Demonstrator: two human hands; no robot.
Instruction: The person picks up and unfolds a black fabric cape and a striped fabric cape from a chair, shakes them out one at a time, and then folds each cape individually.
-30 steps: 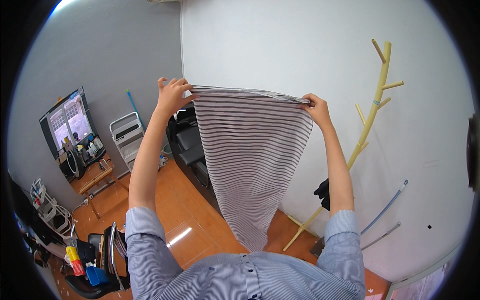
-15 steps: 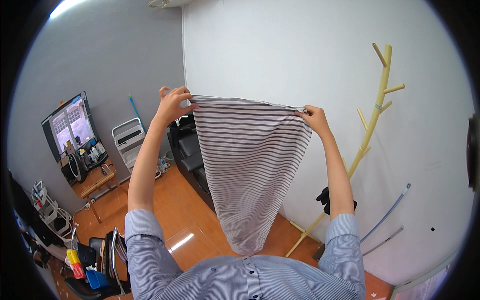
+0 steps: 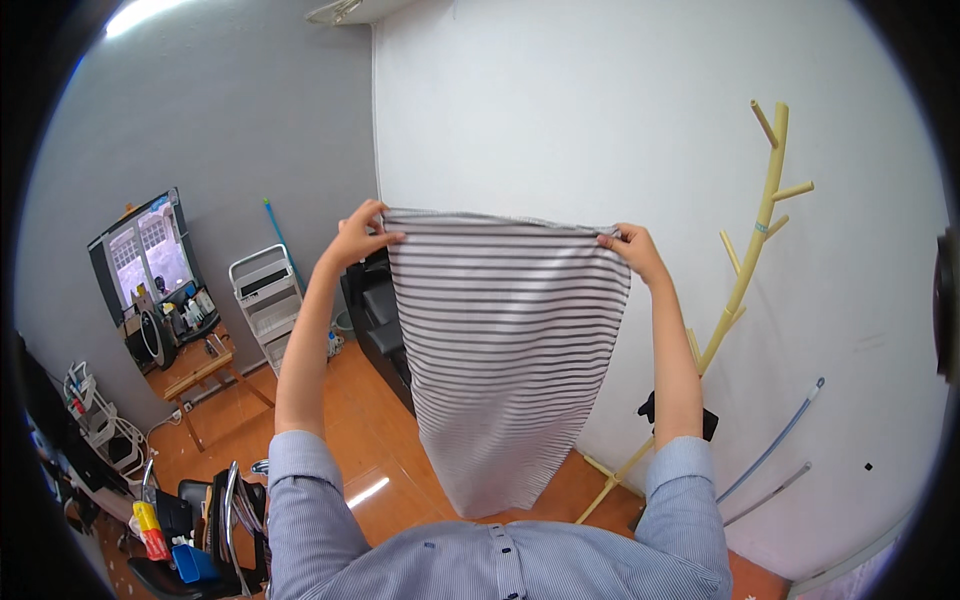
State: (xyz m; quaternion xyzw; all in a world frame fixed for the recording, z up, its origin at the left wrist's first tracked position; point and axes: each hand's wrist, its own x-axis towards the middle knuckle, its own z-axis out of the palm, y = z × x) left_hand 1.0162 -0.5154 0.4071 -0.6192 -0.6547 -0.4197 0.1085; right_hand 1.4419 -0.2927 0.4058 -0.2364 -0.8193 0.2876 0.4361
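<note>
A striped cloth, white with dark grey stripes, hangs in front of me from its top edge. My left hand pinches its upper left corner between thumb and fingers. At the upper right corner, my right hand grips the edge in the same way. The top edge is stretched nearly straight between the two hands, sagging slightly. Lower down, the cloth narrows toward my shirt front, and its bottom end hangs near the floor tiles in view.
A yellow branched coat stand leans by the white wall at right. Behind the cloth is a black padded chair. To the left stand a white trolley, a mirror over a wooden table, and a loaded black chair.
Both hands have come down slightly in the picture with the cloth, which hangs flatter and wider in its upper part. The fingers of my left hand have curled in more.
</note>
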